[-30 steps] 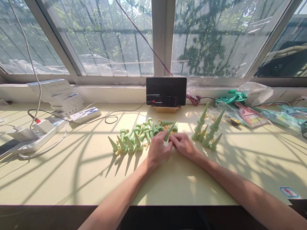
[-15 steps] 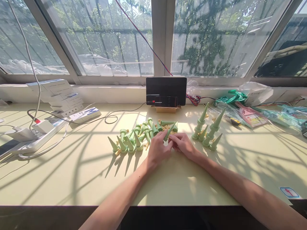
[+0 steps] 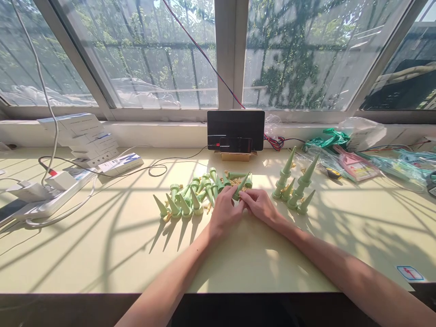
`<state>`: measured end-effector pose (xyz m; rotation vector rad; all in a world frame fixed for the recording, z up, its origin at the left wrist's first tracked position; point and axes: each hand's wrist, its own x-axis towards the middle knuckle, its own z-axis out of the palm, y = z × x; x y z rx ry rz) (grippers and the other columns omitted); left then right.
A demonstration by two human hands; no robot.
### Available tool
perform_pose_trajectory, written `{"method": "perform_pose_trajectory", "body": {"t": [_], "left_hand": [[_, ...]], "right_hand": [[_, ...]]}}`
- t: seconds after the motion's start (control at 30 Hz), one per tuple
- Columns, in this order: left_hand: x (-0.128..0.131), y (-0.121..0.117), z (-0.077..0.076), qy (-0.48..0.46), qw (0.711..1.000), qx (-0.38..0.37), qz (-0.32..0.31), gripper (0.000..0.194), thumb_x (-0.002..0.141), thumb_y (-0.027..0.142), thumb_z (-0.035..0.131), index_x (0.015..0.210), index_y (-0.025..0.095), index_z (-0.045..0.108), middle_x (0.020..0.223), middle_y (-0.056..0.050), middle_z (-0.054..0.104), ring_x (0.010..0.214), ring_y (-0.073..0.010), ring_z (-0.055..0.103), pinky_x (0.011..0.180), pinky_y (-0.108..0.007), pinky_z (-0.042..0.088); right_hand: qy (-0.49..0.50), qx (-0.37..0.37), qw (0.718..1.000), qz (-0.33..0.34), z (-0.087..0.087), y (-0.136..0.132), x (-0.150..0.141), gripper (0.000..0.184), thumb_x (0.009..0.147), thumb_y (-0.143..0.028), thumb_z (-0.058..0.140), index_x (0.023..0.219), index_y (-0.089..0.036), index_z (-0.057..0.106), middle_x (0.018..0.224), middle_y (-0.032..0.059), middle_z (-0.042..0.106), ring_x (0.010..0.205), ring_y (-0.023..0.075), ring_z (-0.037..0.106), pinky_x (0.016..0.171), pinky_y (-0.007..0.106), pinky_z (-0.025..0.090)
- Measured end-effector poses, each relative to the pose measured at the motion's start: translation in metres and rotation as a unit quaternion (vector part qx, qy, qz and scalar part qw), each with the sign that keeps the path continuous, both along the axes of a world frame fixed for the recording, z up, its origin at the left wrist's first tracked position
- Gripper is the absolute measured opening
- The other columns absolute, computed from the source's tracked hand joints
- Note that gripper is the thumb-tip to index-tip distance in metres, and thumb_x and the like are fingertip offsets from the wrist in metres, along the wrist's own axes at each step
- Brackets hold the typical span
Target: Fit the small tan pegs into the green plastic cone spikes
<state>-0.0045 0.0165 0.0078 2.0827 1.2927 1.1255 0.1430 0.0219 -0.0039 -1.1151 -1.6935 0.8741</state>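
Observation:
My left hand (image 3: 225, 209) is closed around a green plastic watering spike (image 3: 241, 186), its point tilted up and to the right. At the base of that spike the fingers of my right hand (image 3: 260, 204) are pinched together; the exact spot they grip is partly hidden. Left of my hands lies a pile of similar green spikes (image 3: 207, 184), with several standing point-up in a front row (image 3: 185, 208). Small tan pieces (image 3: 235, 180) are scattered behind my hands. To the right stand more spikes (image 3: 301, 184), some stacked one on another.
A black tablet (image 3: 235, 125) leans at the back on a small cardboard stand (image 3: 235, 156). White boxes (image 3: 90, 138), a power strip (image 3: 51, 202) and cables occupy the left. Plastic bags (image 3: 357, 165) and a yellow-black tool (image 3: 334, 173) lie at the right.
My right hand's fingers have shifted slightly at the base of the spike. The left hand keeps its hold, and the other spikes stay in place.

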Motion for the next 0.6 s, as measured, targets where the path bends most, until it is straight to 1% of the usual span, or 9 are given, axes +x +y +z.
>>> {"method": "perform_pose_trajectory", "body": {"t": [0.07,0.13,0.2,0.23,0.3,0.4,0.47,0.53,0.6], "left_hand": [[-0.0006,0.0025,0.0005,-0.025,0.999,-0.03,-0.011,0.022,0.083,0.02,0.057,0.1,0.016,0.07,0.097,-0.006,0.062,0.066,-0.0107,0.055,0.062,-0.024,0.048],[-0.0009,0.0045,0.0016,-0.059,0.996,-0.059,-0.021,0.027,0.082,0.021,0.057,0.106,0.016,0.07,0.1,-0.007,0.064,0.072,-0.0122,0.059,0.066,-0.024,0.05],[-0.001,0.0055,0.0033,-0.097,0.99,-0.092,-0.035,0.03,0.083,0.024,0.058,0.109,0.016,0.07,0.1,-0.007,0.067,0.076,-0.0137,0.061,0.067,-0.024,0.051],[-0.001,0.0056,0.0041,-0.117,0.986,-0.11,-0.044,0.031,0.083,0.025,0.058,0.111,0.016,0.07,0.097,-0.007,0.068,0.074,-0.0136,0.061,0.065,-0.024,0.05],[-0.0013,0.0054,0.0053,-0.151,0.976,-0.147,-0.06,0.035,0.084,0.029,0.059,0.114,0.014,0.069,0.087,-0.005,0.067,0.066,-0.0117,0.056,0.058,-0.022,0.046],[-0.0021,0.0047,0.0057,-0.187,0.959,-0.203,-0.067,0.045,0.084,0.034,0.061,0.123,0.012,0.064,0.069,0.0,0.057,0.054,-0.0084,0.045,0.049,-0.021,0.037],[-0.0026,0.0044,0.0055,-0.204,0.949,-0.229,-0.07,0.05,0.083,0.035,0.062,0.127,0.012,0.061,0.061,0.004,0.049,0.051,-0.0074,0.039,0.047,-0.02,0.033],[-0.0029,0.0042,0.0056,-0.215,0.944,-0.24,-0.073,0.05,0.084,0.038,0.063,0.127,0.013,0.061,0.058,0.006,0.044,0.05,-0.0074,0.037,0.047,-0.02,0.032],[-0.0028,0.0043,0.0059,-0.217,0.943,-0.238,-0.078,0.048,0.084,0.042,0.063,0.123,0.014,0.063,0.058,0.005,0.044,0.05,-0.0077,0.038,0.047,-0.021,0.032]], "right_hand": [[-0.019,0.027,0.999,-0.011,0.0002,-0.0012,0.0,0.046,0.091,-0.047,0.053,0.055,-0.022,0.041,0.05,-0.0042,0.039,0.05,0.0108,0.037,0.048,0.026,0.03],[-0.033,0.044,0.998,-0.02,0.0005,-0.0022,-0.0002,0.044,0.091,-0.044,0.054,0.056,-0.022,0.039,0.052,-0.0047,0.035,0.051,0.0107,0.034,0.047,0.027,0.027],[-0.033,0.051,0.998,-0.019,0.001,-0.0027,-0.0004,0.041,0.091,-0.042,0.054,0.057,-0.022,0.04,0.054,-0.0044,0.036,0.052,0.0109,0.034,0.048,0.027,0.027],[-0.027,0.051,0.998,-0.015,0.0013,-0.0029,-0.0005,0.04,0.091,-0.041,0.054,0.058,-0.022,0.043,0.054,-0.004,0.038,0.052,0.0112,0.036,0.048,0.027,0.029],[-0.012,0.05,0.999,-0.003,0.0024,-0.0034,-0.0006,0.036,0.091,-0.04,0.055,0.06,-0.022,0.05,0.056,-0.0025,0.045,0.053,0.012,0.04,0.049,0.027,0.034],[-0.002,0.049,0.999,0.013,0.005,-0.0048,-0.0008,0.029,0.091,-0.039,0.055,0.069,-0.021,0.062,0.062,0.0009,0.059,0.056,0.0143,0.05,0.055,0.027,0.044],[-0.001,0.046,0.999,0.022,0.0067,-0.0059,-0.0007,0.027,0.092,-0.038,0.054,0.074,-0.021,0.065,0.068,0.0022,0.065,0.061,0.0154,0.055,0.059,0.028,0.047],[0.0,0.041,0.999,0.026,0.0074,-0.0065,-0.0005,0.028,0.093,-0.04,0.052,0.077,-0.021,0.067,0.07,0.0024,0.066,0.063,0.0157,0.057,0.061,0.027,0.047],[-0.004,0.042,0.999,0.018,0.007,-0.0063,0.0,0.034,0.094,-0.045,0.051,0.076,-0.021,0.065,0.066,0.0013,0.062,0.06,0.0148,0.054,0.058,0.026,0.044]]}}
